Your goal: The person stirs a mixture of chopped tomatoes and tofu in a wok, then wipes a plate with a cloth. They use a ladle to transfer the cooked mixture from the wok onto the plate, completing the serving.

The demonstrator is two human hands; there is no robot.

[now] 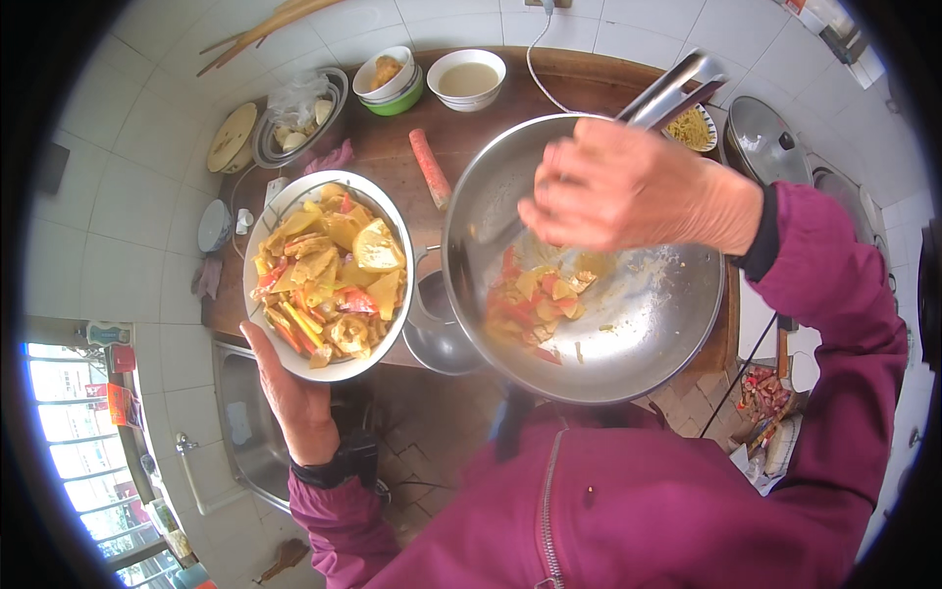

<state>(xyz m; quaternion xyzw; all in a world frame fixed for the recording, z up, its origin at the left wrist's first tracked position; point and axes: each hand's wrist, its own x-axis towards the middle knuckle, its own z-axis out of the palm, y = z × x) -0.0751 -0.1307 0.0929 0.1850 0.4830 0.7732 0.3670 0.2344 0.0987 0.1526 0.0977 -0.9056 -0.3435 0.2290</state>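
My left hand supports a white bowl from its near left side, thumb along the outer wall. Stir-fried food fills the bowl, with pale slices, red pieces and chunks that look like meat. To its right stands a steel wok. A smaller heap of the same food lies in the wok's left half. Over the wok, my right hand, blurred, is closed around a utensil with a broad metal handle. The hand and blur hide the utensil's working end.
Behind are a bowl of cloudy liquid, stacked bowls and a basin holding a plastic bag. A red stick-like object lies between bowl and wok. A metal ladle or small pan sits below; a sink is left, a lidded pan right.
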